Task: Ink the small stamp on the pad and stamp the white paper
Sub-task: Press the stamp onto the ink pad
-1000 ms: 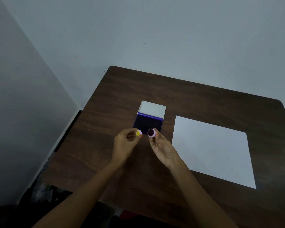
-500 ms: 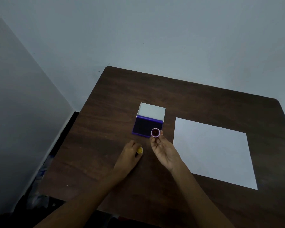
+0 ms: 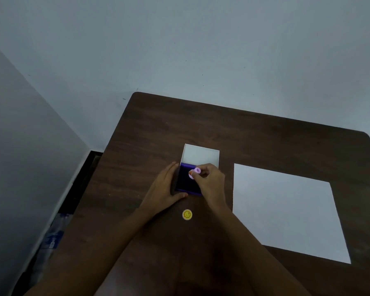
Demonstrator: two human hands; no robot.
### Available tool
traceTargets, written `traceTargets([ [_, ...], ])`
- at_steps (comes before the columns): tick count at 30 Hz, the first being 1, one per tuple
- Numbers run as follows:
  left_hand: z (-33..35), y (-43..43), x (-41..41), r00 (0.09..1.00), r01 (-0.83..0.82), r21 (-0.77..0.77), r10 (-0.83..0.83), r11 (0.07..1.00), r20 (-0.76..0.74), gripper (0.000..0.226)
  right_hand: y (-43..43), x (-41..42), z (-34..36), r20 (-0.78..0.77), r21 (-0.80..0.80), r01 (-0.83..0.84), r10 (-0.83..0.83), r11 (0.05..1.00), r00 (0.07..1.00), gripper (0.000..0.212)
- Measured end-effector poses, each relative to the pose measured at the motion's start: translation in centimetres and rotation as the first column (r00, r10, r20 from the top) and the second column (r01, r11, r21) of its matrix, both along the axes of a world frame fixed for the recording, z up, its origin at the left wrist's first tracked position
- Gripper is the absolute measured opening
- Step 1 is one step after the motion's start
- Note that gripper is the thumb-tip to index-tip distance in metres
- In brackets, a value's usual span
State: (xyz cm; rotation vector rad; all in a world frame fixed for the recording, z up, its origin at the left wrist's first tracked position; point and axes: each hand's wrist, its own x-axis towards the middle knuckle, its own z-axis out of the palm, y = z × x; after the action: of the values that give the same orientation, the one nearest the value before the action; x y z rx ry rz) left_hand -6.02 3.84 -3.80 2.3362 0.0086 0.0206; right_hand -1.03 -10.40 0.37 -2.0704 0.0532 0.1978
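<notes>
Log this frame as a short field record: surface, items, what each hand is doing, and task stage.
surface: dark wooden table
ink pad: open, white lid raised behind it
stamp: small, pink, held in right hand, tilted at the pad surface
left hand: braces the pad's left side and near edge
yellow cap: lies on the table, near side of the pad
paper: white sheet right of the pad, no mark seen
stage: inking; paper not yet stamped

Dark wooden table (image 3: pixel 265 135), pale walls (image 3: pixel 179 50), dim light
</notes>
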Motion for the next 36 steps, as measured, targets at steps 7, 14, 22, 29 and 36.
traceTargets([
  [7,-1.9,0.4,1.2,0.992,0.126,0.182,-0.128,0.975,-0.003,0.095,1.9,1.3,-1.2,0.077,-0.128,-0.111,0.121,0.986,0.99,0.014],
  [14,-2.7,0.6,1.4,0.989,0.137,0.241,-0.147,0.961,0.026,0.09,2.5,1.0,-2.1,0.096,-0.179,-0.159,0.178,0.971,0.979,0.011],
  [22,-2.9,0.5,1.5,0.989,0.132,0.239,-0.144,0.962,0.032,0.089,3.0,0.8,-2.3,0.109,-0.205,-0.138,0.162,0.969,0.981,0.015],
  [29,-2.7,0.3,1.4,0.99,0.119,0.22,-0.133,0.968,0.05,0.087,2.8,0.7,-2.5,0.161,-0.17,-0.135,0.162,0.976,0.973,0.012],
  [36,-2.6,0.2,1.4,0.991,0.114,0.209,-0.127,0.971,0.051,0.087,2.7,0.7,-2.9,0.171,-0.149,-0.133,0.158,0.98,0.973,0.013],
])
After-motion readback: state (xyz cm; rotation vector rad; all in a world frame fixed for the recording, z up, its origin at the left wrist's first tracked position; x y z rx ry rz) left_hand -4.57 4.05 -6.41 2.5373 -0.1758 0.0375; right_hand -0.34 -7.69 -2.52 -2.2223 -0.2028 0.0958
